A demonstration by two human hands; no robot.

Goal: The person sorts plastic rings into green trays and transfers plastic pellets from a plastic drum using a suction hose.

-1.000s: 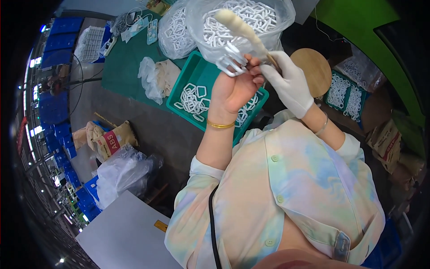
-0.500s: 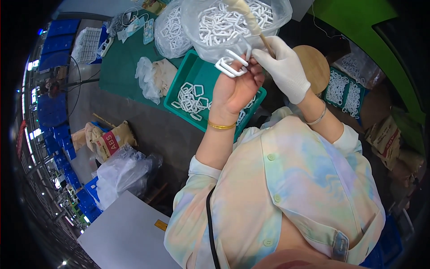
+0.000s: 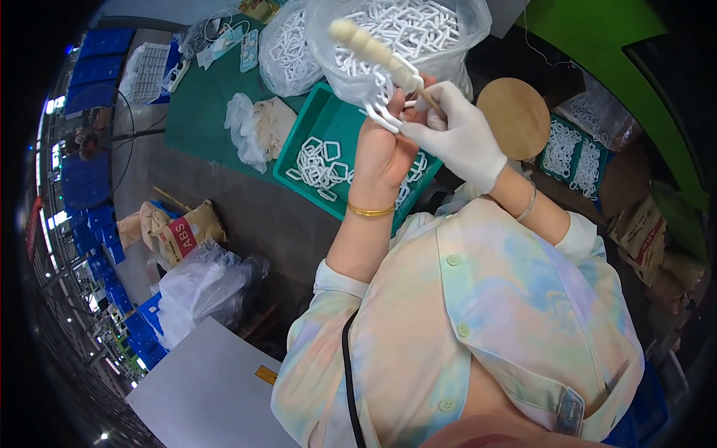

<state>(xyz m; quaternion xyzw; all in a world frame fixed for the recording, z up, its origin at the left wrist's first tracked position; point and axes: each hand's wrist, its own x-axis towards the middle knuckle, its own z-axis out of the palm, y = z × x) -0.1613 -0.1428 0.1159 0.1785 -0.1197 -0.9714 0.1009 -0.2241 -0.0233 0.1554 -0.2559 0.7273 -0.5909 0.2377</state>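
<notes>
My bare left hand [image 3: 382, 155], with a gold bangle at the wrist, is closed around several white plastic links [image 3: 381, 118], which stick out past the thumb. My right hand [image 3: 470, 142], in a white glove, grips a thin wooden stick with a thick, cream-coloured wrapped head [image 3: 370, 51]. The stick's head points up and to the left, across the held links. The right thumb reaches to the links' lower ends. Beneath both hands lies a green tray [image 3: 314, 112] with loose white links [image 3: 317, 164] in it; my left hand and forearm hide part of it.
A large clear bag [image 3: 321, 52] full of white links stands beyond the tray, with a smaller bag [image 3: 284, 48] beside it. A round wooden board [image 3: 514, 119] and a green tray of links [image 3: 571, 157] are at right. Paper sacks [image 3: 194, 231] lie on the floor at left.
My right hand has moved down and left, closer to the left hand. The stick's wrapped head has swung left and down, and the held links have shifted slightly.
</notes>
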